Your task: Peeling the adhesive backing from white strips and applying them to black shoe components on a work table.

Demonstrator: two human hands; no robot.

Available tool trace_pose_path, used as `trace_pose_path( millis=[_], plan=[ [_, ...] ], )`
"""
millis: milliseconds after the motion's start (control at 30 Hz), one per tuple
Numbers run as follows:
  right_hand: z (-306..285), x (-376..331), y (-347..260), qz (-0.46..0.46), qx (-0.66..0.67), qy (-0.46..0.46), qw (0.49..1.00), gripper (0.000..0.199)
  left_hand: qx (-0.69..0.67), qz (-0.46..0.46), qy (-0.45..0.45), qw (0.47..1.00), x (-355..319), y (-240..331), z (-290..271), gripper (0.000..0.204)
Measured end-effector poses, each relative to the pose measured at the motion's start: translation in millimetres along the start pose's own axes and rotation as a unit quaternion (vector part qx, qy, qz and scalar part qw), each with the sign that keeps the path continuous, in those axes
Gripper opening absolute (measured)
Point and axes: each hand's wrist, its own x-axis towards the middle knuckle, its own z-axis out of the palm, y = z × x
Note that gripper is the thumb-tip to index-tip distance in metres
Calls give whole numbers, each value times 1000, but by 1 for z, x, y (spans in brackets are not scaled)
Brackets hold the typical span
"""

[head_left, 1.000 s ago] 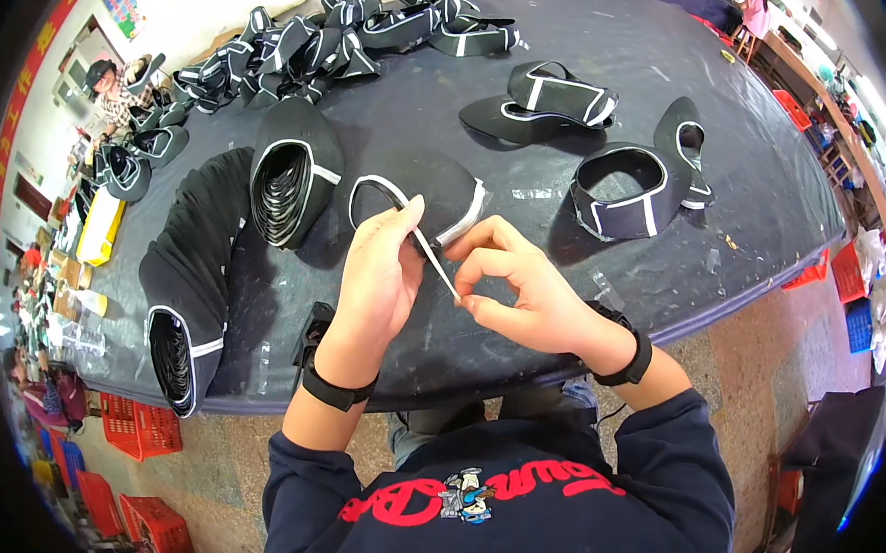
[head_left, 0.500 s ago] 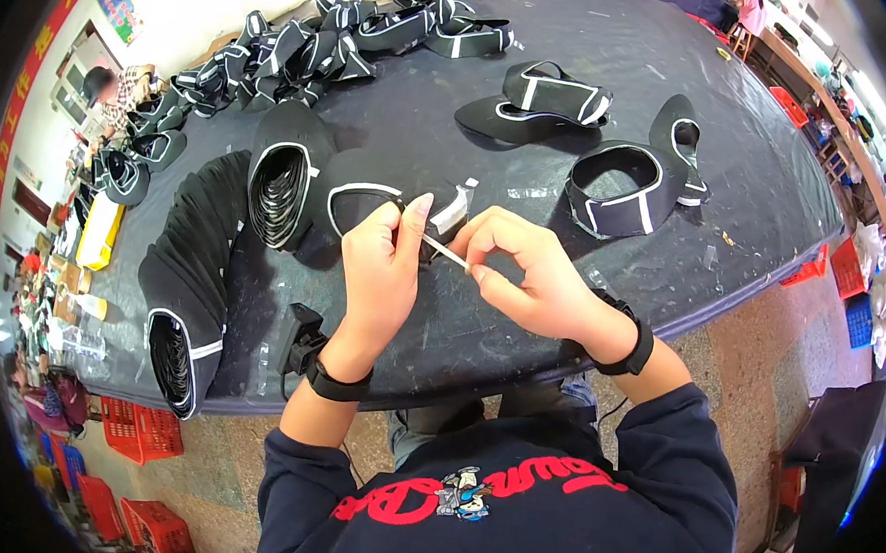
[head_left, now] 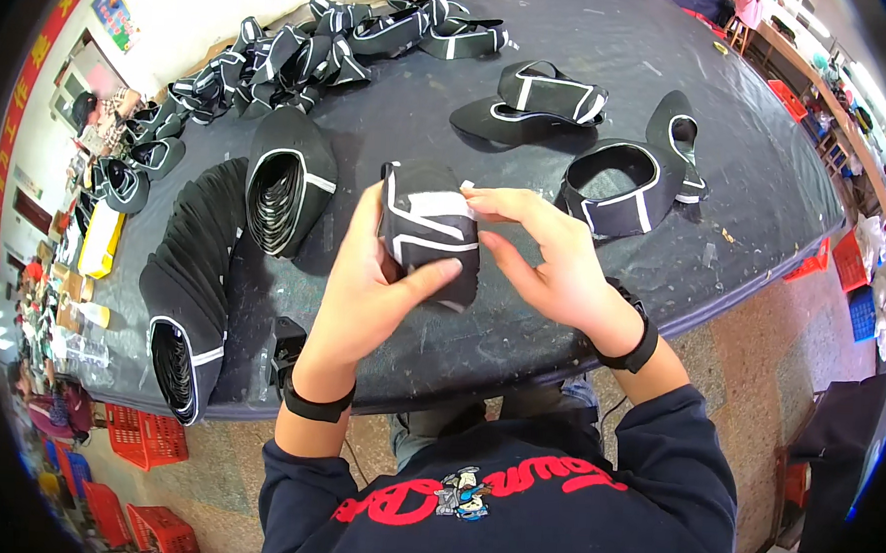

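Note:
A black fabric shoe upper with white trim [head_left: 427, 231] is folded up between both hands above the near edge of a dark table [head_left: 595, 44]. My left hand [head_left: 367, 288] grips it from the left, thumb pressed across its lower front. My right hand [head_left: 544, 257] holds its right side, fingers pinching the white strip at its top. Both wrists wear black bands.
A long nested row of black uppers [head_left: 219, 255] curves along the table's left. Loose uppers [head_left: 623, 186] lie to the right, another [head_left: 538, 96] behind, and a tangled pile [head_left: 315, 45] at the far edge. A small black device [head_left: 284, 348] sits at the table's near edge. Red crates [head_left: 149, 436] stand on the floor.
The upper lay flat on the table with both hands working its white edge; now it is lifted and folded into a bundle between the hands, nearer to me.

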Motion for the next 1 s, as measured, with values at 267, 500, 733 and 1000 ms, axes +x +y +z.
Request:
trace_pose_path(
  millis=[267,500,733,1000],
  plan=[
    [-2,-6,10,-227,-179,4,957,31,-92,-42,20,995,4,-5,-6,53],
    [0,-6,12,-214,-182,9,960,29,-146,-84,7,986,4,-5,-8,40],
    [14,-19,-19,-150,-142,-65,976,27,66,-53,-8,996,4,-25,-6,28],
    [-17,26,-11,-146,-249,17,957,28,133,-86,-34,987,-16,-19,10,23]
  ],
)
